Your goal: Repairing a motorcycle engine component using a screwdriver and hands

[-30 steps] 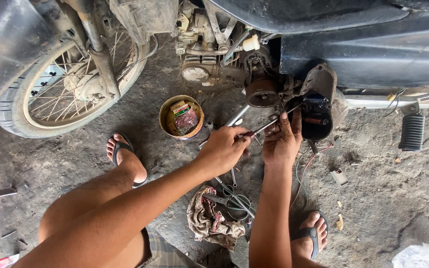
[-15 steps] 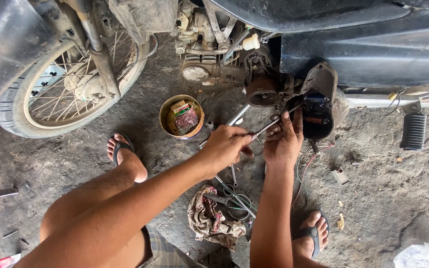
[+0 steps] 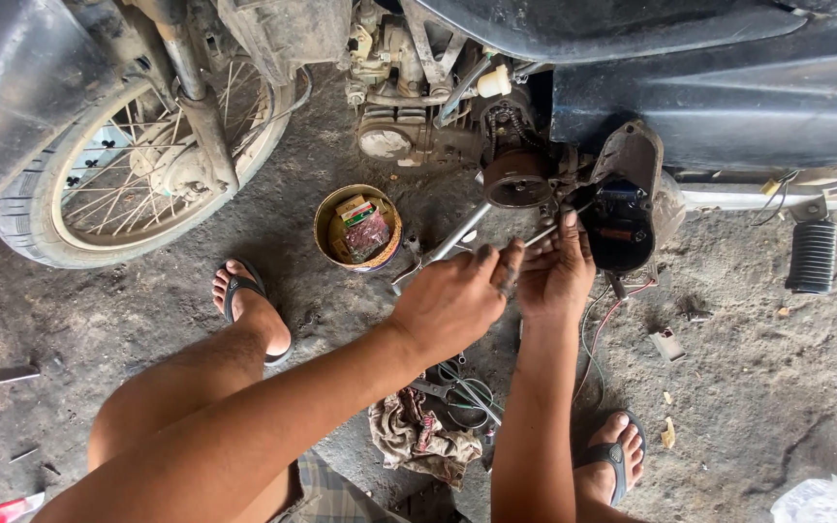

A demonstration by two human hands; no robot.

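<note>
A: Where's the thin silver metal screwdriver (image 3: 541, 235)?
B: Gripped in the left hand (image 3: 452, 302); its tip passes just above the right hand (image 3: 556, 274).
A: And the right?
B: Fingers curled; I cannot tell what it holds.

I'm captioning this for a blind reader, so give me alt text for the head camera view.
Seen from above, a crouching person's left hand and right hand meet on a thin metal tool beside a motorcycle's open side cover. A small round tin of bits sits on the dirty concrete floor near the spoked wheel.
</note>
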